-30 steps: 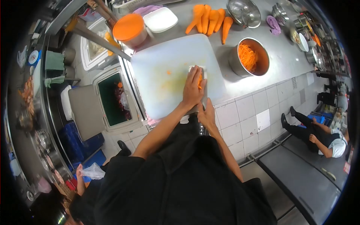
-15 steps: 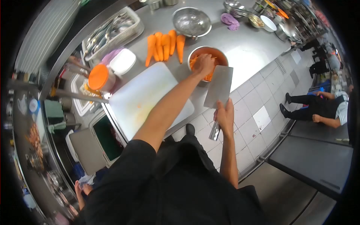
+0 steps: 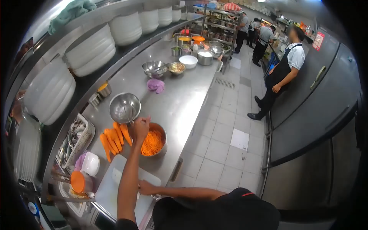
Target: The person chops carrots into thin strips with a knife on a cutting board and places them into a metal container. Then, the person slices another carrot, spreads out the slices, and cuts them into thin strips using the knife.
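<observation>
My left hand point(image 3: 140, 128) is raised between the metal strainer bowl point(image 3: 125, 108) and the steel pot point(image 3: 164, 143), fingers apart, with nothing visible in it. Shredded carrot point(image 3: 152, 143) fills the pot. Just left of this hand, several peeled whole carrots point(image 3: 111, 140) lie side by side. My right hand point(image 3: 147, 188) is low over the white cutting board point(image 3: 149, 175), closed round the cleaver's handle. My left forearm hides part of the cleaver point(image 3: 117, 175), whose blade shows beyond it, above the board.
A basket of fish point(image 3: 76, 140), a white lidded tub point(image 3: 91, 164) and an orange-lidded container point(image 3: 80, 181) stand left. Farther along are a purple cloth point(image 3: 155, 85) and several bowls. Stacked white dishes point(image 3: 90, 50) line the shelf. A person point(image 3: 285, 73) stands across the aisle.
My left hand has come out of the pot and up toward the strainer bowl. My right hand has brought the cleaver over the cutting board. The view has swung up and right.
</observation>
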Demonstrator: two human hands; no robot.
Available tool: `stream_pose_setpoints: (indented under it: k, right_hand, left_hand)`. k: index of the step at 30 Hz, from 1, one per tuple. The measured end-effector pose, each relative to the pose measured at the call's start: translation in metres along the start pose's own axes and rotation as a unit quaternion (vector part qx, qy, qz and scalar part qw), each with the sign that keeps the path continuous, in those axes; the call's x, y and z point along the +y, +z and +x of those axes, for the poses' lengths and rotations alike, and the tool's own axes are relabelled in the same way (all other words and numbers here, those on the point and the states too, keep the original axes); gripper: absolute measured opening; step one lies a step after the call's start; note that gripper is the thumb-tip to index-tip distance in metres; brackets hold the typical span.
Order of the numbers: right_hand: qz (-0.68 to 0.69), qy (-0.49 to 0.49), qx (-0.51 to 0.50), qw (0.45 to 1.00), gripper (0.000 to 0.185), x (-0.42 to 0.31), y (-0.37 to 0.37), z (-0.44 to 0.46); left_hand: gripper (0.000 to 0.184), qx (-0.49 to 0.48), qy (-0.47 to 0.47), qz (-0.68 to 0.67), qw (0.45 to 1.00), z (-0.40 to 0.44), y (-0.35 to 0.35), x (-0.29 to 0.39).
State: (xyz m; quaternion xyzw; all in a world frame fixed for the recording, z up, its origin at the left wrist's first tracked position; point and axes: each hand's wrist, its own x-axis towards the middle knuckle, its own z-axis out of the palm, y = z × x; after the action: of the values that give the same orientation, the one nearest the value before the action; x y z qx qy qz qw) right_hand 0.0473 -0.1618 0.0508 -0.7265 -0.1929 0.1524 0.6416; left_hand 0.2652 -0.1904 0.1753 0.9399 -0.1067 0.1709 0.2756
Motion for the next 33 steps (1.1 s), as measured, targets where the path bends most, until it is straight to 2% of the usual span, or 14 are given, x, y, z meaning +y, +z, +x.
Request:
stream_pose_setpoints:
  k: [3,5,6,8,10,12,14,15,16,17,18,19,25,33]
  right_hand:
    - [-0.057,-0.155,0.036,0.986,0.051,0.095,0.072,0.037]
    - [-0.076,-0.026,-0.019,0.997,0.057,0.108,0.082,0.05]
    - [-0.078,-0.03,-0.022,0.996,0.057,0.097,0.074,0.05]
    - [-0.27,0.04,-0.098,0.957,0.052,0.047,0.041,0.044]
    - [-0.402,0.067,-0.3,0.862,0.036,-0.018,-0.012,0.052]
    - [-0.407,0.113,-0.379,0.824,0.023,-0.098,-0.063,0.056]
    - [-0.412,-0.004,-0.385,0.826,0.027,-0.215,-0.111,0.038]
    - [-0.467,-0.146,-0.37,0.79,0.029,-0.246,-0.114,0.035]
    - [-0.473,-0.202,-0.344,0.786,0.028,-0.309,-0.121,0.014]
    - [-0.427,-0.31,-0.335,0.781,0.021,-0.359,-0.128,-0.007]
    - [-0.259,-0.476,-0.332,0.772,0.016,-0.37,-0.131,-0.015]
    - [-0.19,-0.544,-0.339,0.744,0.016,-0.379,-0.128,-0.023]
    - [-0.094,-0.628,-0.445,0.631,0.017,-0.38,-0.053,-0.074]
    - [-0.036,-0.631,-0.492,0.598,0.019,-0.373,-0.009,-0.072]
  left_hand:
    - [0.04,-0.009,-0.073,-0.059,0.996,-0.022,-0.013,-0.014]
    - [0.037,0.043,-0.067,-0.118,0.99,-0.04,-0.026,-0.035]
    - [0.035,0.066,-0.073,-0.138,0.986,-0.053,-0.038,-0.044]
    - [0.027,0.159,-0.074,-0.193,0.966,-0.086,-0.055,-0.072]
    - [0.025,0.229,-0.121,-0.171,0.951,-0.134,-0.077,-0.108]
    - [0.025,0.274,-0.199,-0.166,0.926,-0.193,-0.093,-0.144]
    - [0.025,0.239,-0.334,-0.145,0.9,-0.254,-0.115,-0.154]
    - [0.024,0.287,-0.313,-0.129,0.896,-0.291,-0.103,-0.183]
    - [0.023,0.304,-0.279,-0.063,0.909,-0.318,-0.106,-0.176]
    - [0.023,0.308,-0.242,0.028,0.92,-0.375,-0.083,-0.224]
    - [0.022,0.299,-0.298,0.011,0.906,-0.385,-0.089,-0.203]
    - [0.022,0.296,-0.351,-0.012,0.888,-0.377,-0.094,-0.175]
    - [0.021,0.309,-0.42,-0.043,0.852,-0.393,-0.094,-0.121]
    - [0.024,0.294,-0.482,0.019,0.825,-0.434,-0.126,-0.108]
